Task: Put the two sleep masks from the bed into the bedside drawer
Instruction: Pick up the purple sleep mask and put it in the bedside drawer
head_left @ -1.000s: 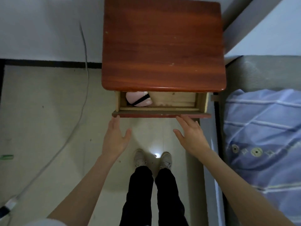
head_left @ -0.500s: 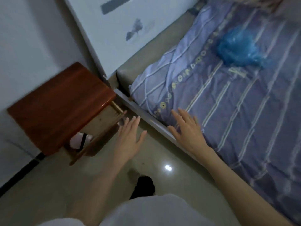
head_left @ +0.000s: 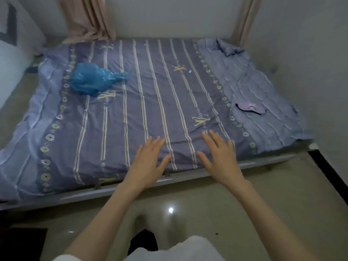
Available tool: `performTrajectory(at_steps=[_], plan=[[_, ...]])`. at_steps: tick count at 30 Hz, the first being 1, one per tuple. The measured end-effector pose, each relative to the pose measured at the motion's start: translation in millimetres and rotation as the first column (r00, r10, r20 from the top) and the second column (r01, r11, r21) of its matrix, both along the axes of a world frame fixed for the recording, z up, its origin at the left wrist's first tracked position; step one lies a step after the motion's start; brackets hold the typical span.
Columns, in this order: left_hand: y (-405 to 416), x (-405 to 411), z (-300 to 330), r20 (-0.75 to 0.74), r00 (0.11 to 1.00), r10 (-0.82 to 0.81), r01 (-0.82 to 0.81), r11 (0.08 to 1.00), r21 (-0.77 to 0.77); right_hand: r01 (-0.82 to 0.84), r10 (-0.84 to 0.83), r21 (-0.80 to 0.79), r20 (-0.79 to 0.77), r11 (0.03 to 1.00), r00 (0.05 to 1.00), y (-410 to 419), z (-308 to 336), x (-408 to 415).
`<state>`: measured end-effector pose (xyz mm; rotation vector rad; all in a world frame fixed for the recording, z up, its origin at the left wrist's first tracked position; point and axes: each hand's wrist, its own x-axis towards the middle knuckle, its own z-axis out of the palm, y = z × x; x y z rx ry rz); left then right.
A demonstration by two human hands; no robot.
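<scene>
I'm looking down across the bed (head_left: 131,113), and both my hands are out in front of me over its near edge. Left hand (head_left: 148,162): palm down, fingers spread loosely, nothing in it. Right hand (head_left: 220,157): same story, flat and splayed, empty. I can't tell whether either palm actually touches the cover.

The mask (head_left: 250,108) is there, off to the right, well apart from my right hand. It's a soft, pale lilac piece, flat on the bedding, with a dark edge or strap tracing its outline. Its long axis runs roughly left to right across my view, sloping a little down toward the right end. It's small and a bit blurred, so I can't make out which face is up.

The cover is rumpled cotton-like fabric, purple-grey with pale lengthwise stripes, yellow monograms and rows of little rings. The strip under the mask is a lighter lilac, puckered in wavy ridges. Over on the left lies a crinkly blue plastic bag (head_left: 92,78), knotted into a tail pointing right, nowhere near the mask.

Beyond the bed, pinkish curtains (head_left: 88,17) hang in folds against the wall. The floor (head_left: 263,204) near me is glossy tile, with one bright spot of light reflected between my forearms.
</scene>
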<state>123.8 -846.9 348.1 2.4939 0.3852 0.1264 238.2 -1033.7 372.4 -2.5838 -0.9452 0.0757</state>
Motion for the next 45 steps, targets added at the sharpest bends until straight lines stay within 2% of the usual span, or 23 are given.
performTrajectory(at_steps=[6, 10, 17, 22, 31, 37, 41, 45], plan=[[-70, 123, 2, -0.013, 0.969, -0.248, 0.248, 0.968, 0.046, 0.231, -0.232, 0.026, 0.014, 0.973, 0.973, -97, -1, 76], [-105, 214, -2, 0.001, 0.936, -0.352, 0.351, 0.934, 0.061, 0.340, -0.341, 0.037, 0.037, 0.940, 0.939, -139, -5, 144], [-147, 372, -23, -0.067, 0.903, -0.425, 0.427, 0.904, 0.008, 0.414, -0.415, -0.089, 0.013, 0.906, 0.910, -181, -19, 283], [-159, 462, -40, -0.150, 0.879, -0.453, 0.456, 0.890, -0.017, 0.448, -0.452, -0.081, -0.056, 0.891, 0.890, -194, -29, 370], [-191, 570, -116, -0.330, 0.860, -0.388, 0.402, 0.915, -0.028, 0.353, -0.383, -0.183, -0.168, 0.917, 0.908, -228, -99, 504], [-221, 632, -186, -0.466, 0.857, -0.219, 0.234, 0.972, -0.026, 0.200, -0.266, -0.239, -0.285, 0.950, 0.921, -243, -172, 621], [-242, 687, -227, -0.487, 0.867, -0.104, 0.125, 0.992, 0.011, 0.059, -0.146, -0.254, -0.338, 0.965, 0.930, -244, -223, 689], [-251, 735, -264, -0.428, 0.903, -0.034, 0.063, 0.997, 0.053, -0.027, -0.082, -0.277, -0.375, 0.960, 0.923, -233, -270, 734]])
